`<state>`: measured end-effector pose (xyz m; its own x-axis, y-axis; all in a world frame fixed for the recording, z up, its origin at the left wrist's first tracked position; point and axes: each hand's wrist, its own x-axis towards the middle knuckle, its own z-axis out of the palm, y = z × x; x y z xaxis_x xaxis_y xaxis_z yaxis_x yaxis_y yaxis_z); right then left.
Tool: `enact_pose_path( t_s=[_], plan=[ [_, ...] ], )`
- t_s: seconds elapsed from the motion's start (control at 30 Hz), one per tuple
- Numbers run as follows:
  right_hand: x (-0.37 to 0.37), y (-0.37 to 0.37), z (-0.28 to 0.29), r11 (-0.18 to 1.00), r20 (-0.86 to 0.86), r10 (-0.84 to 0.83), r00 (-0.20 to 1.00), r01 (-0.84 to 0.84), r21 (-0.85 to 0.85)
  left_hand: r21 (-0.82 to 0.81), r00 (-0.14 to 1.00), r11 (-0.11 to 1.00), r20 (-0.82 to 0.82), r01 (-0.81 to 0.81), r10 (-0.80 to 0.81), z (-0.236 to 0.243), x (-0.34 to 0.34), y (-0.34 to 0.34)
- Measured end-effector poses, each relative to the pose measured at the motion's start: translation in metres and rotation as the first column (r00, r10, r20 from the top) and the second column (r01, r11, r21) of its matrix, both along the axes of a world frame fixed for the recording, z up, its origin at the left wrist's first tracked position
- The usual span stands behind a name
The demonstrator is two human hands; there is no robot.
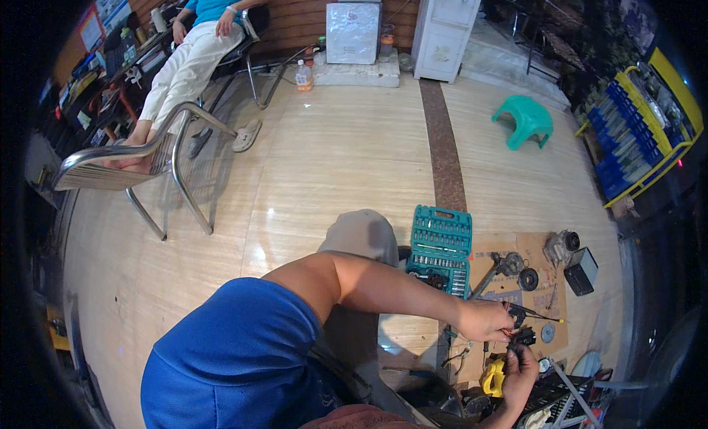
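My left hand (pixel 483 320) reaches across from the left, its fingers closed on thin wires of a small black part (pixel 524 336) that looks like a connector. Just below it, my right hand (pixel 521 371) pinches the same black part from the near side. A thin black cable (pixel 536 314) with a yellow tip runs off to the right of my left fingers. Beneath both hands lies a cardboard sheet (pixel 485 244) with loose parts on it. Close to my right hand is a yellow object (pixel 493 377), partly covered by the hand.
A green socket set case (pixel 442 230) lies open left of the cardboard. Metal motor parts (pixel 562 244), a black ring (pixel 528 279) and a grey disc (pixel 548 333) lie nearby. Farther off stand a green stool (pixel 523 119), a metal chair (pixel 177 145) and a seated person (pixel 214 23).
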<state>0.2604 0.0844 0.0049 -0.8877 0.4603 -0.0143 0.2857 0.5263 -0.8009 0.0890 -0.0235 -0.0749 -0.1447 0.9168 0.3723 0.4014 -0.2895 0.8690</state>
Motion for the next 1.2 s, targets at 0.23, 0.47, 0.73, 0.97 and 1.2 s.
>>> enact_pose_path(
  t_s=[0.23, 0.47, 0.73, 0.97, 1.2],
  plan=[
    [-0.003, 0.008, -0.028, 1.0, 0.021, -0.028, 0.999, 0.028, 0.003, -0.229, 0.979, 0.959, 0.156, 0.166, -0.132, 0.007, -0.005, 0.016],
    [-0.009, 0.011, -0.018, 0.99, -0.167, 0.038, 0.985, -0.06, -0.126, -0.361, 0.607, 0.791, 0.794, 0.494, -0.016, 0.048, -0.01, 0.005],
    [0.001, 0.006, -0.012, 0.994, -0.213, 0.036, 0.976, -0.057, -0.095, -0.445, 0.699, 0.717, 0.711, 0.536, -0.081, 0.05, 0.002, 0.005],
    [-0.004, -0.009, -0.019, 0.991, -0.197, -0.126, 0.972, 0.131, 0.014, -0.455, 0.987, 0.876, 0.095, 0.162, -0.133, 0.034, 0.01, 0.008],
    [-0.005, -0.012, -0.021, 0.889, -0.08, -0.329, 0.941, 0.279, -0.364, -0.314, 0.948, 0.949, -0.296, 0.015, -0.113, 0.04, 0.017, 0.007]
  ],
)
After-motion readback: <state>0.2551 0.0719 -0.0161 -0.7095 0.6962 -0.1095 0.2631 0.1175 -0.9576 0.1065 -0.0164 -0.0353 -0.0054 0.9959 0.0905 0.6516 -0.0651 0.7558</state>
